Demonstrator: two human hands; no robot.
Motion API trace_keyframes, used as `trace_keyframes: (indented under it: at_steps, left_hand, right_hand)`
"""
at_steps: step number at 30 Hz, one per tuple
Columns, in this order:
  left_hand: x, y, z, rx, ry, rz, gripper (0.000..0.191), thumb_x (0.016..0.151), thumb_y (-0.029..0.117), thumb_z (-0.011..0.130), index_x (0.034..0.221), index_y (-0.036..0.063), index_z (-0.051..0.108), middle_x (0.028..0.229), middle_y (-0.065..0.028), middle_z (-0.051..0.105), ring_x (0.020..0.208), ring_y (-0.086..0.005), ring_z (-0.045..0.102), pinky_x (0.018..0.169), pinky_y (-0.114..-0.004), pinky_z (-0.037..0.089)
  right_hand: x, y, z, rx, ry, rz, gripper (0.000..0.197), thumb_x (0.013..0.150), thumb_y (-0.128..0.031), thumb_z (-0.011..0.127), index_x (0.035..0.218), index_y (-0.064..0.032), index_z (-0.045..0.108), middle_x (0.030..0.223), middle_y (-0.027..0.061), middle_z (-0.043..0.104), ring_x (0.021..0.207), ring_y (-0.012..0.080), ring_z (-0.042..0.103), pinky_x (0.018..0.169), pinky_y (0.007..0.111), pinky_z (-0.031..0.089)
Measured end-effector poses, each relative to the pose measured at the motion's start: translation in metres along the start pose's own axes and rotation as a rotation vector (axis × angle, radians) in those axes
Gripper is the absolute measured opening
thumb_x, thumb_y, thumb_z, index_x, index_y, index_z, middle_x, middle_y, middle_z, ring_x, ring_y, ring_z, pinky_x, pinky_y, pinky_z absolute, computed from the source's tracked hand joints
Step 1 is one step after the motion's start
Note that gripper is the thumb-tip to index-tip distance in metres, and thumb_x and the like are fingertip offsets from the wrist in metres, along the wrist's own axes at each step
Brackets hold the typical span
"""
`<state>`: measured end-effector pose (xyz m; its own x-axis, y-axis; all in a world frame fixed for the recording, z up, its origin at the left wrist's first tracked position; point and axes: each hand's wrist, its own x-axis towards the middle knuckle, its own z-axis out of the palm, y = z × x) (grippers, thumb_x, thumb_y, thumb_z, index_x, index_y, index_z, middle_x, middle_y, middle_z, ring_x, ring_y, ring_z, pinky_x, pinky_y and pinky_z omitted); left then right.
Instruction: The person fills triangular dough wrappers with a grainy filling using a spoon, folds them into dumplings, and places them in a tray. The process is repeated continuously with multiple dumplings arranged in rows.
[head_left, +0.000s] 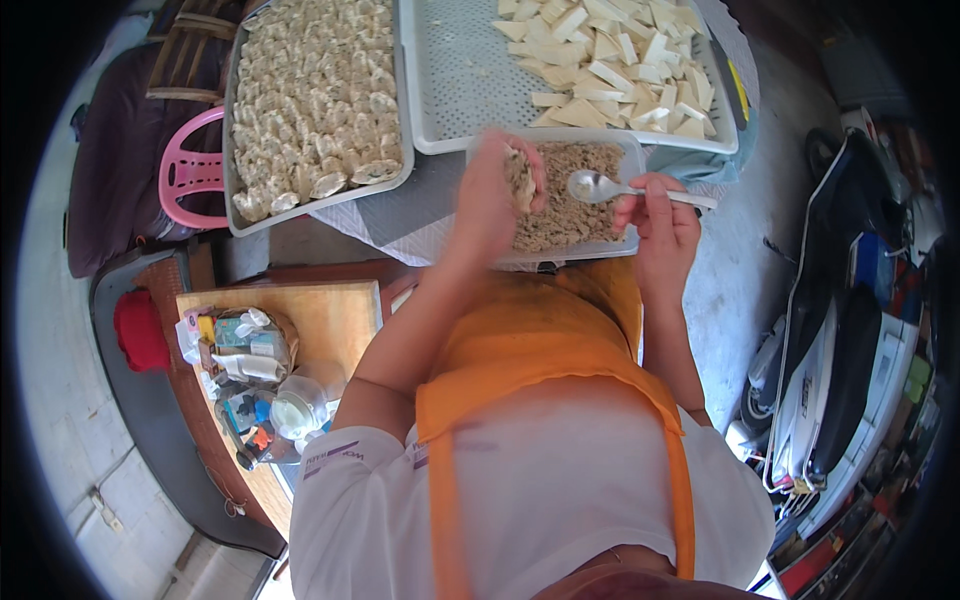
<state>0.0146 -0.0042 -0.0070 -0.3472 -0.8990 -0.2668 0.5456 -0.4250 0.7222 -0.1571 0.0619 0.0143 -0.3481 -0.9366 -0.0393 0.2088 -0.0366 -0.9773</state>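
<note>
My left hand, blurred, holds a piece with crumbly filling over the left side of a translucent plastic tub. Brown minced filling lies in that tub. My right hand grips the handle of a metal spoon, whose bowl is above the filling. Beyond the tub, a white perforated tray holds many pale cut wedges, perhaps tofu. To its left, a grey-rimmed tray is packed with rows of filled pieces.
A pink plastic stool stands by the left tray. Nearer, a wooden table bears a basket of packets and a clear jar. A motorbike stands at right. Blue cloth hangs beside the white tray.
</note>
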Motion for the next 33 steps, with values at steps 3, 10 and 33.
trace_keyframes:
  at_steps: [3,10,33]
  left_hand:
    - [-0.002,0.003,0.003,0.015,-0.028,-0.179,0.043,0.096,0.045,0.037,0.071,0.0105,0.044,0.057,-0.0009,0.042,0.045,-0.0132,0.04,0.037,-0.025,0.028]
    - [-0.004,0.001,0.016,0.1,0.11,-0.117,0.048,0.096,0.04,0.042,0.059,0.0103,0.038,0.046,-0.0004,0.035,0.035,-0.0119,0.031,0.032,-0.025,0.021]
    - [-0.006,0.002,0.018,0.441,-0.097,0.046,0.021,0.093,0.013,0.046,0.111,0.0037,0.053,0.091,-0.0025,0.054,0.076,-0.0099,0.051,0.067,-0.026,0.047]
  right_hand:
    - [0.0,0.007,-0.006,-0.025,-0.013,0.036,0.022,0.096,-0.018,0.047,0.092,0.0006,0.058,0.067,0.0053,0.057,0.056,0.0107,0.054,0.055,0.023,0.045]
    - [-0.011,0.01,-0.008,-0.094,0.005,0.06,0.021,0.095,-0.017,0.046,0.09,-0.0002,0.057,0.066,0.0048,0.056,0.054,0.0099,0.052,0.052,0.022,0.043]
    - [0.007,0.005,-0.011,-0.122,0.005,-0.019,0.018,0.095,-0.014,0.049,0.095,0.0014,0.058,0.071,0.007,0.063,0.059,0.0103,0.059,0.056,0.022,0.05]
